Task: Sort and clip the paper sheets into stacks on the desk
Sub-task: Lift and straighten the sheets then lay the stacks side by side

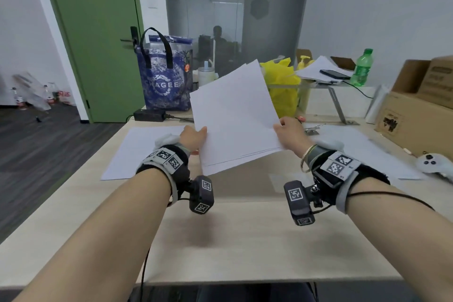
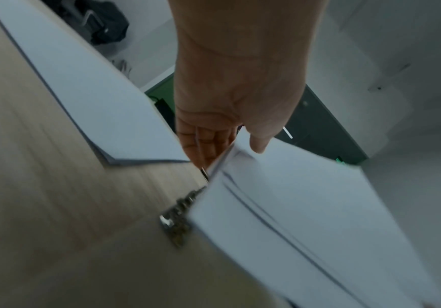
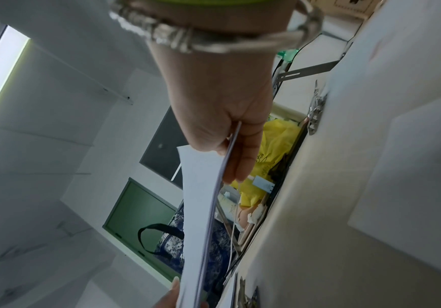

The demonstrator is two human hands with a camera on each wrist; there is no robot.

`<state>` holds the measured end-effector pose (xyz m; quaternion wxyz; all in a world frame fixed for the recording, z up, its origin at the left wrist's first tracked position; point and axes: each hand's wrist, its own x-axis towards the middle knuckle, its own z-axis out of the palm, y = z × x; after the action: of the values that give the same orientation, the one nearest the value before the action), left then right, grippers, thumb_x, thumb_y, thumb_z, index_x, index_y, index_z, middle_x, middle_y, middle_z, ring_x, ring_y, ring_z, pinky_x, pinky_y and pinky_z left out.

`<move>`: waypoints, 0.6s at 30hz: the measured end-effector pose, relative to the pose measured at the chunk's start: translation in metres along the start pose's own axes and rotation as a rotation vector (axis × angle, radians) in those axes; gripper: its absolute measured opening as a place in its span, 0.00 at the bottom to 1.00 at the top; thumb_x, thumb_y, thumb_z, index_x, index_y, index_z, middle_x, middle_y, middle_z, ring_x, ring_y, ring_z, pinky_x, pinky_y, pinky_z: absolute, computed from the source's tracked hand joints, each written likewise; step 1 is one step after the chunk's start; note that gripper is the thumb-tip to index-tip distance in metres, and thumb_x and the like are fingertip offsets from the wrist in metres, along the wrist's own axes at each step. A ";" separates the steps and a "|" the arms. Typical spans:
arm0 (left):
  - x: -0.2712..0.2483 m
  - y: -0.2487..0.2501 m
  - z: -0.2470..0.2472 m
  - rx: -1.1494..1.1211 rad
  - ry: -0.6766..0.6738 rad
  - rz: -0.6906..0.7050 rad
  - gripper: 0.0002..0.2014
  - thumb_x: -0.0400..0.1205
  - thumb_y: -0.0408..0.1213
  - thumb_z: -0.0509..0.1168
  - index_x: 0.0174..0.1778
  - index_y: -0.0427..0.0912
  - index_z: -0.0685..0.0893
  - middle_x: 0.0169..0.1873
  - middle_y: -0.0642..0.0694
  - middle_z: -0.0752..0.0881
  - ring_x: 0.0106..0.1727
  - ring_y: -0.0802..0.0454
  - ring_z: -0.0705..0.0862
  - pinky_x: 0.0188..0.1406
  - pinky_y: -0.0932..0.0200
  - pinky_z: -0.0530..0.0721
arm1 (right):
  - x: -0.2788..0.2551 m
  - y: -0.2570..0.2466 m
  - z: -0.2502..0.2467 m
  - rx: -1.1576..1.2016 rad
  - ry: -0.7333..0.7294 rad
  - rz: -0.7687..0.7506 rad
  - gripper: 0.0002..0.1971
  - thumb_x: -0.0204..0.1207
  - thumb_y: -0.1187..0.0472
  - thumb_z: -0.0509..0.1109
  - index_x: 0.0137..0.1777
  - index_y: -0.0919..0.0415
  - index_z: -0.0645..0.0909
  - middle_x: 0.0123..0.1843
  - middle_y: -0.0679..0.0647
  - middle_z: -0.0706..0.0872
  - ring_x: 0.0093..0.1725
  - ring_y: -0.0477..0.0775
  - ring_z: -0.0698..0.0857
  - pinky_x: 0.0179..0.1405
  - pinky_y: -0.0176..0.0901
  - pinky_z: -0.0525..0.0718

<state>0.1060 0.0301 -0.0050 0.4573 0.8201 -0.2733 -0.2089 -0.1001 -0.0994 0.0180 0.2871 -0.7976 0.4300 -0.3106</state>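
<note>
A sheaf (image 1: 235,115) of loose sheets is held tilted above the counter (image 1: 245,240), pinched at its 9 o'clock edge by the left hand (image 1: 193,136) and at its 3 o'clock edge by the right hand (image 1: 289,130), thumbs on top. Its edges are seen to be stepped, not squared, so sheets could slide out toward 6 o'clock if either pinch were loosened. A clip (image 1: 312,130) lies at 3 o'clock beyond the right hand; were one hand freed to fetch it, the sheaf could sag and fan apart.
</note>
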 end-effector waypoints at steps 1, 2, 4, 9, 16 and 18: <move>-0.001 0.003 0.002 -0.050 0.010 0.020 0.26 0.83 0.46 0.59 0.68 0.27 0.74 0.63 0.32 0.82 0.62 0.35 0.84 0.41 0.51 0.88 | -0.002 0.003 -0.003 0.005 -0.001 0.009 0.13 0.80 0.67 0.57 0.33 0.61 0.64 0.33 0.56 0.65 0.37 0.53 0.66 0.36 0.42 0.61; -0.004 0.007 0.004 -0.085 0.020 0.043 0.25 0.82 0.43 0.61 0.68 0.26 0.75 0.63 0.30 0.82 0.65 0.34 0.83 0.52 0.44 0.88 | -0.002 0.006 -0.004 0.013 -0.005 0.014 0.12 0.80 0.67 0.57 0.34 0.61 0.64 0.33 0.56 0.66 0.39 0.53 0.67 0.38 0.42 0.62; -0.007 0.013 0.006 -0.152 -0.006 0.090 0.21 0.81 0.37 0.62 0.67 0.27 0.78 0.63 0.31 0.84 0.64 0.34 0.83 0.62 0.39 0.83 | -0.004 0.013 -0.008 0.017 -0.002 0.017 0.14 0.80 0.67 0.57 0.33 0.60 0.62 0.32 0.53 0.66 0.40 0.54 0.68 0.39 0.43 0.63; -0.018 0.024 0.013 -0.092 -0.127 0.164 0.26 0.77 0.36 0.63 0.73 0.37 0.75 0.67 0.36 0.81 0.66 0.35 0.81 0.65 0.38 0.82 | -0.013 0.028 -0.017 0.012 -0.062 0.044 0.06 0.81 0.64 0.57 0.44 0.65 0.71 0.44 0.60 0.76 0.45 0.56 0.75 0.42 0.44 0.70; -0.010 0.025 0.025 -0.115 -0.006 0.331 0.20 0.80 0.26 0.61 0.70 0.34 0.80 0.66 0.35 0.83 0.67 0.37 0.82 0.69 0.41 0.79 | -0.023 0.024 -0.027 0.261 -0.120 0.113 0.11 0.78 0.70 0.64 0.59 0.63 0.73 0.57 0.63 0.84 0.57 0.63 0.85 0.54 0.60 0.85; -0.008 0.027 0.025 -0.161 0.029 0.399 0.21 0.80 0.26 0.62 0.71 0.34 0.78 0.66 0.37 0.84 0.67 0.40 0.82 0.69 0.42 0.79 | -0.018 0.012 -0.034 0.304 -0.080 0.091 0.16 0.75 0.69 0.68 0.62 0.67 0.72 0.59 0.61 0.84 0.59 0.62 0.85 0.54 0.58 0.86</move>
<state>0.0781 0.0076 0.0070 0.5573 0.7136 -0.4060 -0.1237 -0.1390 -0.0961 0.0266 0.4351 -0.7362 0.4022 -0.3268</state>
